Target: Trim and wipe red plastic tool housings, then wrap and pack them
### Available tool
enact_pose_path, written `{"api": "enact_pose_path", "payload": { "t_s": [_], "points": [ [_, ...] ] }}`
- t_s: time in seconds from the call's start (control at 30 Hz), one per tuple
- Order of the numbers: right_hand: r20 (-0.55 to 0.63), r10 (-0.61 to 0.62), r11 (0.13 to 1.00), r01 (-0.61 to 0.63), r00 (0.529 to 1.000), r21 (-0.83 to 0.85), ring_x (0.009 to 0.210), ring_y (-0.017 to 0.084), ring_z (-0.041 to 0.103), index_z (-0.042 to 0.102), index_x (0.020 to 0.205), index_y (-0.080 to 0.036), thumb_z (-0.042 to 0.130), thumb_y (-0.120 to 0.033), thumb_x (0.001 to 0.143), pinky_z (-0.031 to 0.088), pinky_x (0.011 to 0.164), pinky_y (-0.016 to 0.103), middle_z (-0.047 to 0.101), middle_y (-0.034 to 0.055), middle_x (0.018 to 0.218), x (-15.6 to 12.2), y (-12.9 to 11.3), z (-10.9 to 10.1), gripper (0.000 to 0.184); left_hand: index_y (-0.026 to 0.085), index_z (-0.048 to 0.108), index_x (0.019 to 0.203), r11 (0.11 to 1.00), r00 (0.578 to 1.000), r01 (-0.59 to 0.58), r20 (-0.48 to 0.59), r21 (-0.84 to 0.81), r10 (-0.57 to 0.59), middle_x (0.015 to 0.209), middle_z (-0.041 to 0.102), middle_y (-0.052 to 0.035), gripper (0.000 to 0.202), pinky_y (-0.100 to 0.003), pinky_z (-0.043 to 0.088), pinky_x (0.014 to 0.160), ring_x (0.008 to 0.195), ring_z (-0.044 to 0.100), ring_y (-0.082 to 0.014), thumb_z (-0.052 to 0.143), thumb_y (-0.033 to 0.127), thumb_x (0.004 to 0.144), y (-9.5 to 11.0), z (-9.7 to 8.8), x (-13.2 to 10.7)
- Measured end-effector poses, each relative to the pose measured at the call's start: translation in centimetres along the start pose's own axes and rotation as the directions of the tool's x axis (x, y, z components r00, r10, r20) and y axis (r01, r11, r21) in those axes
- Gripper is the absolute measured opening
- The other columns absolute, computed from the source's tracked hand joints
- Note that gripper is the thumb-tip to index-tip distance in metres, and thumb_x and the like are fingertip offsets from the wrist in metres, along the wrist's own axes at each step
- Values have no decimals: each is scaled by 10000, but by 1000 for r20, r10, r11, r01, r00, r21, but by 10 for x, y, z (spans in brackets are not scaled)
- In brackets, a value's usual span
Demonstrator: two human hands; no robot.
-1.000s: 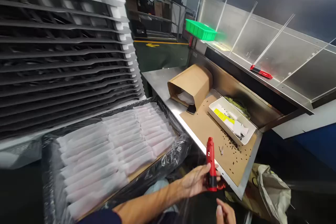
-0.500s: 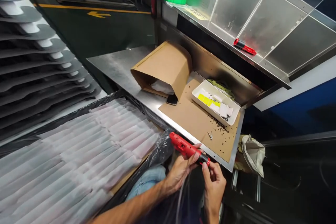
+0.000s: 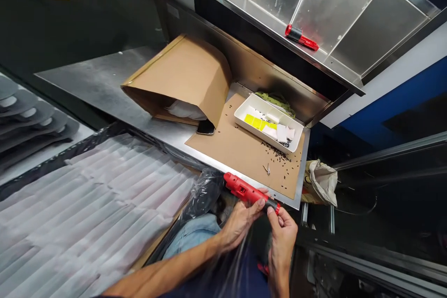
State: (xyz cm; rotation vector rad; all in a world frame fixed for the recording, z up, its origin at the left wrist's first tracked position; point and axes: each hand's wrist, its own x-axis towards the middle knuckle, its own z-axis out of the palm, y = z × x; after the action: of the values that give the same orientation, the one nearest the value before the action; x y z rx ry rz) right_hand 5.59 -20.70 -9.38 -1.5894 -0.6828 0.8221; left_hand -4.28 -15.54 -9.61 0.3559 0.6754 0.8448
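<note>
Red handheld tool [image 3: 244, 191] gripped in left hand [image 3: 240, 223]; right hand [image 3: 282, 242] pinching its black end

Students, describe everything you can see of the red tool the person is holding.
The red handheld tool has a long, glossy, plastic-looking body with moulded recesses near one end and a black section near the other, which ends in a red tip. It is held roughly level, close in front of the steel bench's edge. The left hand grips the body, and the right hand's fingers pinch the black section.

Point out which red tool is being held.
The red tool held in the left hand and right hand; the other red tool lies on the shelf above.
</note>
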Motion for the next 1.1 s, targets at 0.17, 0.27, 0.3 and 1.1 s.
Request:
{"api": "enact_pose_path", "payload": {
  "t_s": [0.17, 0.27, 0.3, 1.1],
  "points": [
    [-3, 82, 992, -81, 997, 93, 778, 193, 648, 732, 787, -132, 757, -482, 724, 504, 764, 298, 724, 67, 797, 4, 4, -2, 357, 209, 656, 1050, 1000, 999, 10, 31, 22, -11, 1111, 688, -78, 528, -329, 487, 952, 1132, 605, -265, 862, 462, 636, -2, 2, 6],
    [-4, 80, 990, -79, 997, 116, 778, 191, 649, 736, 828, -134, 762, -479, 711, 506, 764, 304, 731, 68, 821, 9, 4, -2, 366, 208, 659, 1033, 999, 999, 0, 38, 50, -2, 1095, 693, -82, 520, -343, 482, 953, 1108, 613, -270, 855, 479, 635, -1, 4, 11],
    [-3, 74, 990, -73, 997, 117, 767, 186, 643, 734, 827, -136, 760, -480, 708, 504, 749, 298, 727, 62, 810, 11, 4, -2, 365, 207, 661, 1027, 998, 999, -11, 39, 62, 8, 1093, 694, -85, 511, -352, 478, 960, 1105, 614, -274, 849, 482, 639, -1, 4, 13],
    [65, -75, 993, 81, 995, -87, 638, 132, 406, 687, 728, -173, 704, -582, 720, 351, 609, 255, 458, -30, 661, 116, 13, 54, 409, 129, 594, 1232, 998, 997, -33, -66, -45, 30, 942, 739, -93, 483, -362, 511, 969, 919, 708, -217, 749, 330, 820, 71, -46, 116]
  ]
}}
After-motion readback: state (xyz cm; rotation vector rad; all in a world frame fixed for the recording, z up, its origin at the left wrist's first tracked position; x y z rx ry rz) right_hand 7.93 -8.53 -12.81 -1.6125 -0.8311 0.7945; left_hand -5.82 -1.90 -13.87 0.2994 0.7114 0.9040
